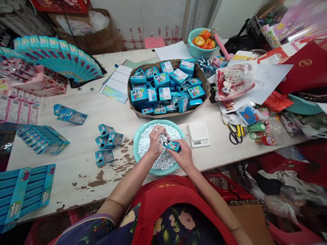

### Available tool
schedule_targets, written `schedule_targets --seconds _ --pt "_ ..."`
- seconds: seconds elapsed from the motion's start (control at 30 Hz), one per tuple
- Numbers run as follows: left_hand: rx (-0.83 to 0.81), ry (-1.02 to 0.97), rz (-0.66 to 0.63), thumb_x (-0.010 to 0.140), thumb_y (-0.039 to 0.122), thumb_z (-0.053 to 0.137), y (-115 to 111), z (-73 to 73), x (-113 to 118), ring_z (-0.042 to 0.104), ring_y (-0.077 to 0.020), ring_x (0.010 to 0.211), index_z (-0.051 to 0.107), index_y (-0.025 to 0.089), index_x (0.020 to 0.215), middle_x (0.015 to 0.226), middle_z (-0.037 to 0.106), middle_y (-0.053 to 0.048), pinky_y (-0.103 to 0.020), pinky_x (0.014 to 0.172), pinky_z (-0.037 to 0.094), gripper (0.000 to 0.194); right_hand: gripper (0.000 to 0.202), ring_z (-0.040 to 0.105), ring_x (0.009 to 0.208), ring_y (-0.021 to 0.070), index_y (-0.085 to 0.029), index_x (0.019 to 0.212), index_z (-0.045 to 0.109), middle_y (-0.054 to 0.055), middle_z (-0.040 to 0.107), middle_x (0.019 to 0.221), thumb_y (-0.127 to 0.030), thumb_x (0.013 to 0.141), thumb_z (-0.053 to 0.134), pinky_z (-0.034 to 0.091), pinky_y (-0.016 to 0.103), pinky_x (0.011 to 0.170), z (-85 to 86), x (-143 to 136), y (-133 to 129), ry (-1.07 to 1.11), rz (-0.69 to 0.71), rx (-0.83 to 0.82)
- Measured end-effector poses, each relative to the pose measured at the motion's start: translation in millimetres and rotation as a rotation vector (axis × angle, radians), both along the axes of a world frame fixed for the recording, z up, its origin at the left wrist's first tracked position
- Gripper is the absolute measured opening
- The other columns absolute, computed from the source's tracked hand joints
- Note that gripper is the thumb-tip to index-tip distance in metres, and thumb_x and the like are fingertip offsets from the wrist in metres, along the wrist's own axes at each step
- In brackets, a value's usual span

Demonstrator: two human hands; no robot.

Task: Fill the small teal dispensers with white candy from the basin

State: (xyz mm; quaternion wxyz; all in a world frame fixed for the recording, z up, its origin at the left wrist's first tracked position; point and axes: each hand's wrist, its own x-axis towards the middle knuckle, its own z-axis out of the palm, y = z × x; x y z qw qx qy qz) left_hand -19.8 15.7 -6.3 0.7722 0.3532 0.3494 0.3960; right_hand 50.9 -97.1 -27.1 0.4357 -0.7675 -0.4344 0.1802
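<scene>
Cluttered and chipped, the white surface point(84, 160) carries everything around one landmark, the teal bowl of white tablets point(143, 134), which sits at the near edge straight ahead of me. Above that bowl both hands work. My left hand point(156, 141) is cupped and closed on a small clutch of tablets, its fingertips pinching them toward the opening of a small blue box point(173, 146). My right hand point(183, 157) grips that box from below, tilted, just over the right part of the bowl.

Beyond the bowl lies a shallow cardboard tray point(204, 83) heaped with the same blue boxes. Just right of the bowl stands a small white digital scale point(199, 134), and further right, scissors point(235, 134). Left of the bowl four open blue boxes point(108, 143) lie on the surface, apart from each other.

I judge the step to be filling the box by hand. The next move, as I read it, calls for a steady box mouth and a gentle release, so that stray tablets fall back into the bowl.
</scene>
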Motion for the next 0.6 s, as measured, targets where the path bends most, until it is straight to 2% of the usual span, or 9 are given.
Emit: schedule_targets --seconds 0.1,0.23,0.4,0.6 --pt "0.049 0.03 -0.01 0.073 0.033 0.062 1 2.4 -2 0.058 -0.0129 0.057 0.054 0.017 0.067 0.06 0.055 0.0 -0.025 0.057 0.045 0.018 0.029 0.06 0.094 0.0229 -0.024 0.098 0.061 0.004 0.062 0.094 -0.031 0.072 0.071 0.047 0.036 0.084 1.5 -1 4 0.006 0.009 0.004" --pt "0.072 0.071 0.01 0.074 0.033 0.064 1 -2.4 -2 0.052 -0.0101 0.048 0.056 0.019 0.073 0.057 0.054 0.003 -0.024 0.053 0.043 0.017 0.03 0.06 0.093 0.0229 -0.023 0.098 0.061 0.004 0.061 0.094 -0.03 0.071 0.072 0.048 0.035 0.081 -2.0 -3 9 0.01 0.014 -0.028" --pt "0.062 0.068 0.054 0.074 0.036 0.066 1 -11.0 0 0.051 -0.0088 0.048 0.051 0.018 0.064 0.056 0.052 0.003 -0.022 0.051 0.042 0.026 0.03 0.059 0.094 0.0229 -0.022 0.098 0.062 0.004 0.061 0.095 -0.027 0.07 0.071 0.047 0.034 0.081 -6.0 -6 8 -0.009 -0.013 -0.016" --pt "0.128 0.084 0.062 0.073 0.038 0.067 -5 -9.6 1 0.049 -0.008 0.047 0.051 0.017 0.064 0.054 0.049 0.004 -0.021 0.049 0.04 0.028 0.029 0.058 0.095 0.0234 -0.023 0.098 0.061 0.004 0.062 0.095 -0.026 0.071 0.07 0.047 0.034 0.082 -1.9 -11 1 -0.058 -0.018 0.005"
